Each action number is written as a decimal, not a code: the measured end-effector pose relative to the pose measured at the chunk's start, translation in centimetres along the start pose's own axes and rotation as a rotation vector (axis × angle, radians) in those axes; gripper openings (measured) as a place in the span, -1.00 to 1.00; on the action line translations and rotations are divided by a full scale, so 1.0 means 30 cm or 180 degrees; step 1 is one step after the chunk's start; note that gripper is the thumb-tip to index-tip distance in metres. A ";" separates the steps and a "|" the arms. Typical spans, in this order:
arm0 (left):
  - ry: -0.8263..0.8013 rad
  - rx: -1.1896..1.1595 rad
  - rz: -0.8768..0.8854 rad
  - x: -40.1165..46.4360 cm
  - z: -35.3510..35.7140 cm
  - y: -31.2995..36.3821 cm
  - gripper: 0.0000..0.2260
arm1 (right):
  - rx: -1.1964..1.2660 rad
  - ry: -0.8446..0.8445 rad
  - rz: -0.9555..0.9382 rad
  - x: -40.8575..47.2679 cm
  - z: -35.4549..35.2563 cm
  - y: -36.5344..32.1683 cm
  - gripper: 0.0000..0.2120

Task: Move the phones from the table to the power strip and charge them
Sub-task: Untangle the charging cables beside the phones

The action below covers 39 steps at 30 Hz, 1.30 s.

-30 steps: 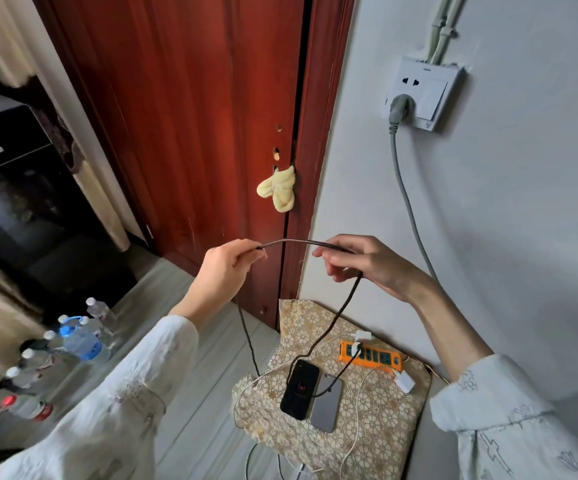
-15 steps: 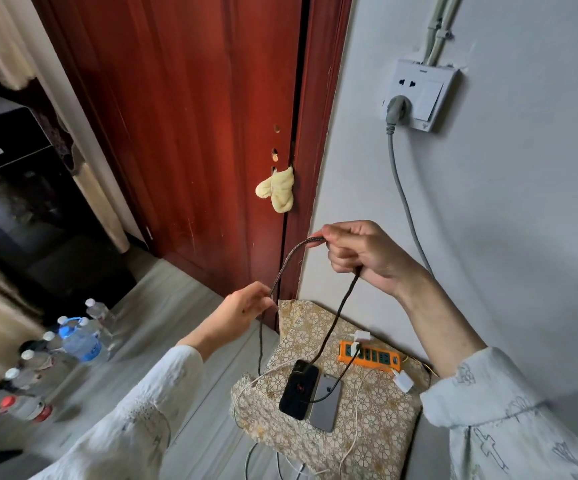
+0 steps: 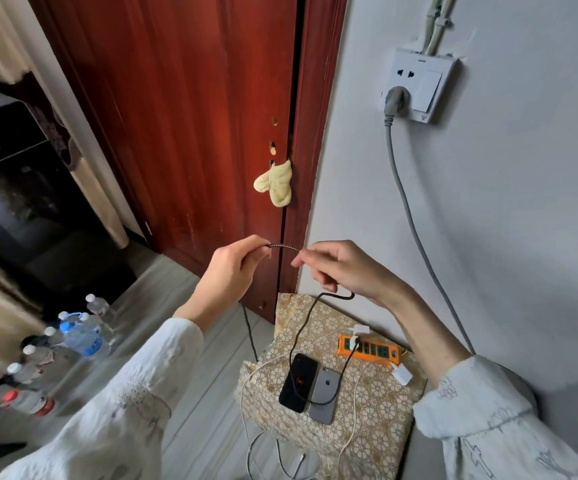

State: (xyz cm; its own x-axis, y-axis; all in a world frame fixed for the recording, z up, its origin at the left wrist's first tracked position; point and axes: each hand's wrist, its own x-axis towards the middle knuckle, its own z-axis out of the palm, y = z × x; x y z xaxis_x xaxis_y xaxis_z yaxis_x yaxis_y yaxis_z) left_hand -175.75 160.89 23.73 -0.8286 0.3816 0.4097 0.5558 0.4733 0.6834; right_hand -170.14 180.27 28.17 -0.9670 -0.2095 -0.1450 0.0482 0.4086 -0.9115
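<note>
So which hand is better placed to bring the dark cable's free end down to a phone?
Probably the left hand: it pinches the dark braided cable on the side that hangs loose toward the floor. The right hand holds the side running to the orange power strip.

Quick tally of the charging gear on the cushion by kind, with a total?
Phones: 2, black phone and grey phone
Power strips: 1, orange power strip
White charger plugs: 2, one at the strip, one loose
Total: 5
</note>
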 end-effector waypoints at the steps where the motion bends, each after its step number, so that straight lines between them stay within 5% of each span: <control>1: 0.0071 -0.0055 0.0100 0.011 -0.011 0.016 -0.86 | 0.0094 0.0017 -0.0095 0.006 0.007 -0.008 -0.78; 5: 0.0004 -0.0244 0.0046 0.045 -0.053 0.018 -0.91 | 0.0996 0.0178 -0.0380 0.029 -0.007 -0.045 -0.77; 10: -0.0564 0.0135 -0.0987 -0.052 -0.010 -0.103 -0.89 | 0.1784 0.0002 -0.0549 0.029 -0.055 -0.048 -0.80; 17: -0.0055 0.0211 -0.1281 -0.068 -0.074 -0.153 -0.89 | 0.0596 -0.1102 0.0441 -0.023 -0.078 0.061 -0.79; 20: -0.0003 0.0215 -0.1066 -0.055 -0.083 -0.126 -0.89 | 0.0538 -0.1389 0.0958 -0.021 -0.032 0.120 -0.63; 28: -0.0506 0.0186 -0.0634 -0.066 -0.066 -0.068 -0.90 | 0.0946 -0.0816 0.0564 0.047 0.133 0.104 -0.67; 32: -0.0747 -0.0198 -0.0923 -0.102 -0.049 -0.078 -0.82 | 0.1303 -0.0383 0.0032 0.086 0.133 0.053 -0.74; 37: -0.1292 -0.0349 -0.1314 -0.213 -0.038 -0.149 -0.78 | 0.2707 -0.0145 -0.0254 0.099 0.026 0.033 -0.75; 39: -0.1257 -0.0123 -0.1469 -0.242 -0.038 -0.184 -0.77 | 0.2458 0.0202 -0.0137 0.090 -0.015 0.060 -0.71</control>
State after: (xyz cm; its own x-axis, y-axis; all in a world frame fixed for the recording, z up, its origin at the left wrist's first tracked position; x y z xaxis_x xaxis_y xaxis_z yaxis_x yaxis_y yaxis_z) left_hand -172.89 154.61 17.67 -0.8919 0.4131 -0.1841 0.1362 0.6335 0.7616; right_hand -172.77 180.84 26.32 -0.9833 -0.1504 -0.1025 0.1486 -0.3385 -0.9292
